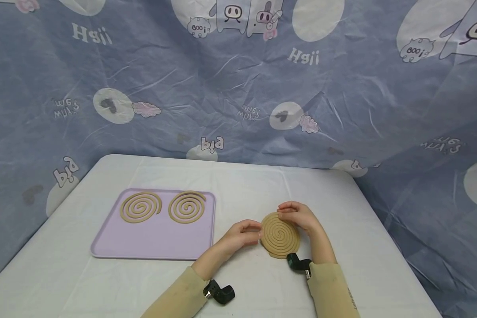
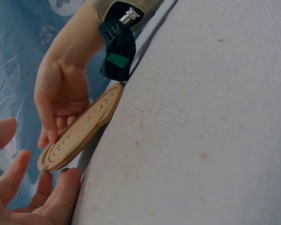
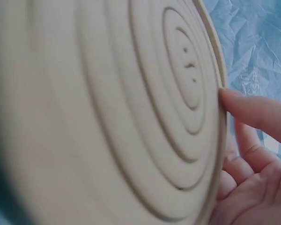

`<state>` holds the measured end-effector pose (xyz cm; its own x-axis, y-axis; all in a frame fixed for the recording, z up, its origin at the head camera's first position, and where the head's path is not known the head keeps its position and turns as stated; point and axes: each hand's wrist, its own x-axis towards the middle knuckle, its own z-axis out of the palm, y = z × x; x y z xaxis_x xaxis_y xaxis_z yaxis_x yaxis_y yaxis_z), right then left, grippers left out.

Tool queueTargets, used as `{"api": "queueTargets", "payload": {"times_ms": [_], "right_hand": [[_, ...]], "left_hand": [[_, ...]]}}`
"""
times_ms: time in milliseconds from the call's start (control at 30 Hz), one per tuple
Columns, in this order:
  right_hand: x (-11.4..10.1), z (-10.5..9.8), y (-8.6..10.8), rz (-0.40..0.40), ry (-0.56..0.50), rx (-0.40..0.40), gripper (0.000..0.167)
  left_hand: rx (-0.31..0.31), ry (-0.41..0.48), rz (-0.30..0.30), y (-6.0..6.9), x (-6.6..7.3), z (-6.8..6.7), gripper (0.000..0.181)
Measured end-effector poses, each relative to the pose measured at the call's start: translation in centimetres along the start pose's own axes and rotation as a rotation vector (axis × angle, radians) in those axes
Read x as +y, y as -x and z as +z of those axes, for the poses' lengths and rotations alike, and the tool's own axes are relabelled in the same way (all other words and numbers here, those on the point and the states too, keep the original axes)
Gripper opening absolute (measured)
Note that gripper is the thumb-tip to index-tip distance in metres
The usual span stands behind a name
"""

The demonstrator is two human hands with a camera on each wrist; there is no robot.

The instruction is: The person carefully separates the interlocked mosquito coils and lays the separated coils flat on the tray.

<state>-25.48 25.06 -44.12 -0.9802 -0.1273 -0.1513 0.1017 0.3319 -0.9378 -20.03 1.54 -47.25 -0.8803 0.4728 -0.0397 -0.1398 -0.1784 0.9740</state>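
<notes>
Right hand [image 1: 298, 216]: thumb and fingers pinch the far right edge of the round coil.
Left hand [image 1: 240, 234]: fingers relaxed and apart, gripping nothing, at the coil's left edge; whether a fingertip touches it, I cannot tell well.
Round coil [image 1: 280, 236]: tightly wound, held tilted at the white table [image 1: 258, 287].
Purple tray [image 1: 155, 240]: to the left, bearing two loose spirals [image 1: 140, 207] side by side along its far edge.

Creased blue-grey cartoon-print curtain [image 1: 206, 75] behind and beside a white-covered table [image 1: 246, 190].
</notes>
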Motion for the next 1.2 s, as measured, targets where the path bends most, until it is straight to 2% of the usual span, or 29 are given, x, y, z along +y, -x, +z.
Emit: {"api": "queueTargets", "payload": {"times_ms": [100, 167, 233, 333, 467, 567, 700, 833, 967, 1100, 1200], "right_hand": [[-0.2, 0.5, -0.2, -0.039, -0.088, -0.008, 0.040], [-0.5, 1.0, -0.2, -0.056, -0.154, -0.002, 0.041], [-0.9, 1.5, -0.2, -0.071, -0.212, -0.004, 0.041], [-1.9, 2.5, 0.1, -0.092, -0.287, 0.008, 0.033], [-3.6, 3.9, 0.8, -0.123, -0.350, 0.023, 0.025], [-4.6, 4.8, 1.3, -0.137, -0.361, 0.029, 0.029], [-5.8, 5.7, 2.2, -0.156, -0.348, 0.040, 0.034], [-6.9, 6.4, 3.1, -0.203, -0.335, 0.034, 0.034], [-7.9, 6.8, 4.2, -0.286, -0.329, -0.013, 0.046], [-8.7, 7.3, 5.0, -0.361, -0.333, -0.017, 0.048], [-9.1, 7.6, 5.4, -0.408, -0.328, 0.011, 0.044]], "left_hand": [[-0.003, -0.045, 0.042, 0.0, -0.1, -0.1, 0.035], [0.002, -0.086, 0.096, 0.0, 0.0, -0.3, 0.034], [0.026, -0.136, 0.143, -0.1, 0.1, -0.7, 0.032], [0.072, -0.190, 0.201, -0.2, 0.7, -1.5, 0.029], [0.142, -0.229, 0.213, 0.0, 2.3, -2.9, 0.026], [0.180, -0.251, 0.205, 0.4, 3.7, -4.0, 0.024], [0.182, -0.274, 0.214, 1.2, 5.7, -5.3, 0.024], [0.166, -0.245, 0.256, 2.1, 7.6, -6.4, 0.025], [0.205, -0.167, 0.284, 3.1, 9.1, -7.1, 0.026], [0.241, -0.120, 0.348, 3.7, 10.0, -7.1, 0.026], [0.254, -0.133, 0.384, 4.0, 10.5, -6.9, 0.026]]}}
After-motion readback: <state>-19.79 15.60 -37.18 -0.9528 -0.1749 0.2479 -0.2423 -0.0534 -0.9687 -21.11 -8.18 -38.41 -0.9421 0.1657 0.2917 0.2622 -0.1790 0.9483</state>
